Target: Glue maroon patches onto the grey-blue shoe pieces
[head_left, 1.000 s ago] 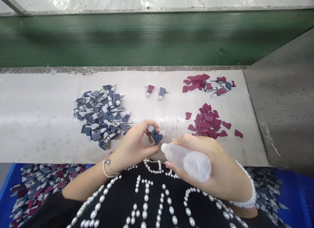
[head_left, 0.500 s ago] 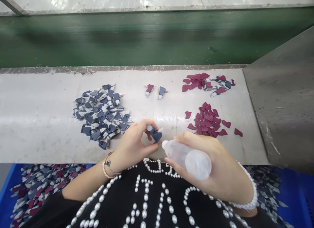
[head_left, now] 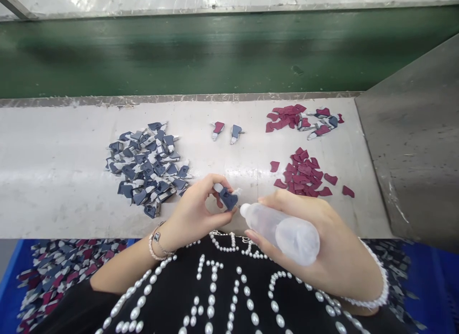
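Note:
Between the thumb and fingers of my left hand (head_left: 201,207) is a small blue-grey plastic part (head_left: 228,198) with light grey ends. My right hand (head_left: 304,219) is wrapped round a translucent squeeze bottle (head_left: 278,231), tilted so its narrow tip faces the part, close to its lower right edge. Whether the tip touches the part I cannot tell. Left of my left hand lies a heap of blue-grey and light grey parts (head_left: 147,166). Beyond my right hand is a pile of maroon flat pieces (head_left: 303,173).
Two separate parts, one with a maroon face (head_left: 217,130) and one blue-grey (head_left: 235,133), lie mid-table. More maroon pieces (head_left: 285,116) and a cluster of parts (head_left: 322,123) are at the back right. A metal panel (head_left: 412,142) bounds the right. Blue bins (head_left: 10,272) stand below the table's front edge.
My right hand and the bottle have shifted slightly to the right, the tip a little away from the part. My left hand keeps its hold, nearly still.

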`<state>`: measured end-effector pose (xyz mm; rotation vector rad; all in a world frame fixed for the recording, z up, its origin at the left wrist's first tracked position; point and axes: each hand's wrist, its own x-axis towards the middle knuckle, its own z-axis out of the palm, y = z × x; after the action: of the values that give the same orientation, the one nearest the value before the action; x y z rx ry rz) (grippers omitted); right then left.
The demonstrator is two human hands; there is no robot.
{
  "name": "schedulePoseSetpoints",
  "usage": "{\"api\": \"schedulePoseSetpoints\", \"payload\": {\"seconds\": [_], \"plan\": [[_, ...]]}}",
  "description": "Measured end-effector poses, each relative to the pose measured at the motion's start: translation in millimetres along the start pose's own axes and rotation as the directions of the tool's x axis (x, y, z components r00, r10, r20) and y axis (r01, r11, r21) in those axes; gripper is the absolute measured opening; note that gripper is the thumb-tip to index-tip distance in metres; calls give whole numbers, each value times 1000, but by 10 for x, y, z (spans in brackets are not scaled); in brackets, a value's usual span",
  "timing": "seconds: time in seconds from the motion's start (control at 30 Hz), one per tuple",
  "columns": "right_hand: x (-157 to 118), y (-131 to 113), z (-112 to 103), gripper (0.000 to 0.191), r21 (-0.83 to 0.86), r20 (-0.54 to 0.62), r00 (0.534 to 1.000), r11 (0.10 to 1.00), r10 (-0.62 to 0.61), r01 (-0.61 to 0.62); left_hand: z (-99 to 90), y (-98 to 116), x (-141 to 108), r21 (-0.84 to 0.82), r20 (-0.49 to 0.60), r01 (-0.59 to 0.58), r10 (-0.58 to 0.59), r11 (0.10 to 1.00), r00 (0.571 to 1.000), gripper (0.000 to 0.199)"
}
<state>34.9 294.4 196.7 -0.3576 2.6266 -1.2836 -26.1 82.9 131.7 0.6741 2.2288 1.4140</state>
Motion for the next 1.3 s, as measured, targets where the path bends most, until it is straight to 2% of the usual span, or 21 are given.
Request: {"api": "schedulePoseSetpoints", "payload": {"seconds": [0.1,0.23,0.3,0.4,0.5,0.6,0.7,0.77,0.83,0.9,1.0,1.07,1.17,1.3], "plan": [[-23,-13,-20,14,38,3,1000,999,-9,9,9,1,9,-36,-19,7,-8,999,1000,40],[-70,104,-114,34,158,-211,977,988,37,-3,-14,-23,0,-173,-81,54,-69,984,994,36],[-76,249,-174,42,241,-269,959,970,88,-21,-35,-53,-16,-238,-92,82,-107,968,990,38],[-30,531,-209,56,394,-155,977,916,144,-72,-63,-106,-31,-285,-85,132,-163,949,983,44],[113,789,-99,51,457,-91,981,882,173,-113,-78,-163,-18,-299,-65,172,-199,939,978,42],[339,947,139,51,378,-119,973,916,196,-138,-78,-226,11,-308,-38,206,-228,929,973,35],[544,1012,360,34,281,-124,977,951,173,-133,-80,-289,32,-299,-44,220,-244,929,969,27],[599,1032,417,32,233,-98,983,964,153,-127,-87,-332,37,-274,-57,214,-238,937,969,22],[567,1059,374,42,173,-88,983,974,160,-143,-97,-372,37,-251,-57,209,-230,945,972,21],[475,1118,254,44,93,-135,966,973,222,-210,-105,-409,34,-229,-55,204,-221,952,974,22],[342,1271,59,26,-37,-276,891,923,360,-384,-104,-446,27,-210,-58,197,-213,958,975,22],[317,1378,-4,19,-105,-315,850,874,423,-474,-90,-450,25,-208,-48,207,-221,956,974,21],[363,1474,10,19,-165,-260,843,838,471,-520,-52,-426,20,-198,-33,217,-228,956,973,20],[436,1484,62,21,-189,-165,857,837,488,-514,26,-381,1,-194,-32,198,-208,961,978,17]]}}
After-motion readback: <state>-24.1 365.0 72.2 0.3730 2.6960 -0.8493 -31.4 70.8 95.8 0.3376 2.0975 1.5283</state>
